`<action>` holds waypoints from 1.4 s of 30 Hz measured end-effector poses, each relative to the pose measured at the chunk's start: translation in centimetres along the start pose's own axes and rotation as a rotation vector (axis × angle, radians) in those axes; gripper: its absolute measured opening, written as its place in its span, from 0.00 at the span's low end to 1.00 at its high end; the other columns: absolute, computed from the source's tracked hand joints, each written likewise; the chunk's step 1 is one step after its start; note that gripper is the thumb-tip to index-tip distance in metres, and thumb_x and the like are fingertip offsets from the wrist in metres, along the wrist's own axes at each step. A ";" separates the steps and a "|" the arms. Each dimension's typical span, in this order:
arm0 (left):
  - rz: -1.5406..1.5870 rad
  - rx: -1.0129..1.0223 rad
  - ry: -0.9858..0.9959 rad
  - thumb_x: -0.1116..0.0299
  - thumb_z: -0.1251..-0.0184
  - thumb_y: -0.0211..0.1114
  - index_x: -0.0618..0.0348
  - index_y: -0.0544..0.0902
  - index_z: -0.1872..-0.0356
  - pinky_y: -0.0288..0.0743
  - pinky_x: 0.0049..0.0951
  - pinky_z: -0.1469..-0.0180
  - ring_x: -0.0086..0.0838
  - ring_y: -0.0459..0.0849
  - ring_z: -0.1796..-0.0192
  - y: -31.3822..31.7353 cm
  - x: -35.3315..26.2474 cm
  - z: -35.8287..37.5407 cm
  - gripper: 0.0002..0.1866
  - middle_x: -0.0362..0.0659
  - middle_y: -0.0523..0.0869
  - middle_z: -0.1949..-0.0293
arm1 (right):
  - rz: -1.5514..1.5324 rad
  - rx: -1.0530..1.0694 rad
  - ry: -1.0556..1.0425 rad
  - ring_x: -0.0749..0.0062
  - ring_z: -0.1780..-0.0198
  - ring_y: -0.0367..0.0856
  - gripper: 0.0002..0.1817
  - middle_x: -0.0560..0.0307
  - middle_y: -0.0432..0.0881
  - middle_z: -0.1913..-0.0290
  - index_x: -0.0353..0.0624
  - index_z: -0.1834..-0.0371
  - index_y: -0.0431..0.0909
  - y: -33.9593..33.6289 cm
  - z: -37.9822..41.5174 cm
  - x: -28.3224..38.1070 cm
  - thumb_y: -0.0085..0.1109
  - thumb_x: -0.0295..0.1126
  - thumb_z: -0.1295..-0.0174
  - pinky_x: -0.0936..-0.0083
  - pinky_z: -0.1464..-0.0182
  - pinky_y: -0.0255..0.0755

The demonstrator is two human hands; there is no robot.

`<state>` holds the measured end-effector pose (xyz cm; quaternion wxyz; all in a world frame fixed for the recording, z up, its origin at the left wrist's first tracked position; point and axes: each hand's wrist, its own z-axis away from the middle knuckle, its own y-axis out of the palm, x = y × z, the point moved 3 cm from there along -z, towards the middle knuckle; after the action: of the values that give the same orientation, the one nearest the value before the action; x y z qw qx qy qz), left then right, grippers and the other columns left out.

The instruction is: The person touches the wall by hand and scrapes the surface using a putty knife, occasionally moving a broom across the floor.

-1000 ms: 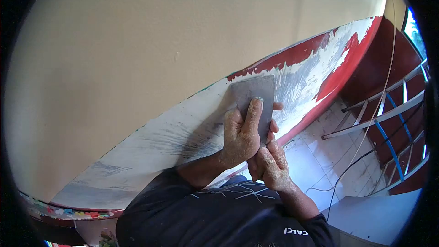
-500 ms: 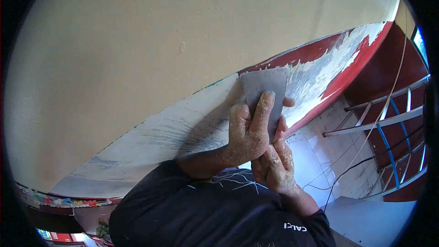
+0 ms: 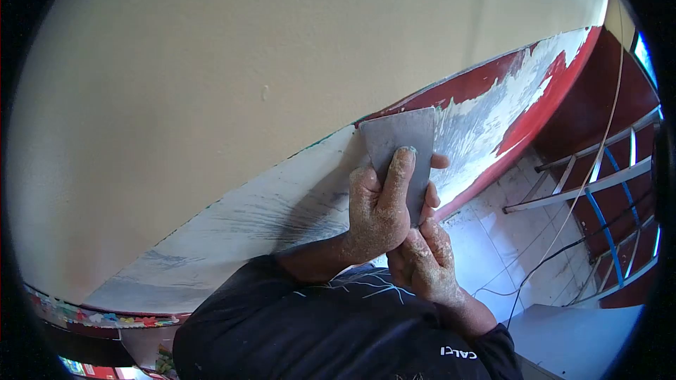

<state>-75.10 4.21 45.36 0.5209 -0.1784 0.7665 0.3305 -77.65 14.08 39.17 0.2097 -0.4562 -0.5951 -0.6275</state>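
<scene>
A flat grey scraper [image 3: 398, 132] lies against the wall's painted band, its wide edge at the strip of dark red paint under the beige upper wall. My left hand [image 3: 382, 204] is closed round the scraper, with the thumb pressed along its face and fingertips showing past its right side. Just below, my right hand [image 3: 429, 260] is closed at the scraper's narrow lower end; the part inside its grip is hidden. Pale dust coats both hands. Right of the scraper, the band shows streaky white and grey patches [image 3: 486, 123] among red paint.
The beige wall [image 3: 183, 91] curves above the band. At right a metal ladder [image 3: 620, 174] stands by a dark red wall, with thin cables [image 3: 588, 169] hanging near it. White floor tiles [image 3: 486, 239] lie below. A pale flat surface [image 3: 574, 341] is at lower right.
The view has shifted, so the wall sits lower and farther left. The scraper's wide edge sits slightly lower and more left in view. Both hands keep their grip.
</scene>
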 end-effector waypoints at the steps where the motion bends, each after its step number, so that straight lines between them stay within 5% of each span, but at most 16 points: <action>1: 0.005 -0.007 0.005 0.59 0.25 0.48 0.65 0.78 0.55 0.77 0.21 0.76 0.22 0.80 0.77 0.1 -0.1 -0.1 0.18 0.49 0.86 0.65 | -0.019 -0.006 0.002 0.83 0.79 0.65 0.39 0.62 0.71 0.71 0.49 0.25 0.21 0.2 0.1 0.2 0.38 0.33 0.27 0.86 0.77 0.61; 28: 0.099 0.035 -0.033 0.61 0.26 0.50 0.66 0.78 0.54 0.77 0.23 0.79 0.24 0.81 0.77 -0.2 0.3 -0.2 0.17 0.50 0.86 0.64 | 0.042 -0.105 0.063 0.83 0.84 0.65 0.38 0.60 0.71 0.74 0.54 0.24 0.27 0.9 0.5 1.1 0.39 0.32 0.28 0.86 0.83 0.62; 34: 0.087 0.073 0.009 0.60 0.26 0.50 0.66 0.78 0.55 0.76 0.23 0.81 0.23 0.81 0.77 -0.6 0.7 -0.2 0.17 0.49 0.86 0.64 | 0.087 -0.089 0.070 0.83 0.82 0.65 0.38 0.62 0.69 0.77 0.48 0.25 0.21 1.1 0.4 1.4 0.38 0.32 0.27 0.85 0.81 0.61; 42: 0.118 0.065 0.017 0.61 0.25 0.49 0.65 0.77 0.52 0.77 0.22 0.80 0.22 0.81 0.77 -0.6 0.3 0.2 0.16 0.49 0.86 0.63 | 0.069 -0.054 0.071 0.82 0.82 0.66 0.36 0.61 0.71 0.77 0.46 0.24 0.30 0.6 0.7 0.5 0.40 0.33 0.26 0.85 0.81 0.62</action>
<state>-74.69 3.97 44.87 0.4993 -0.1190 0.7905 0.3341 -77.14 14.71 39.81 0.2400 -0.4593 -0.5541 -0.6514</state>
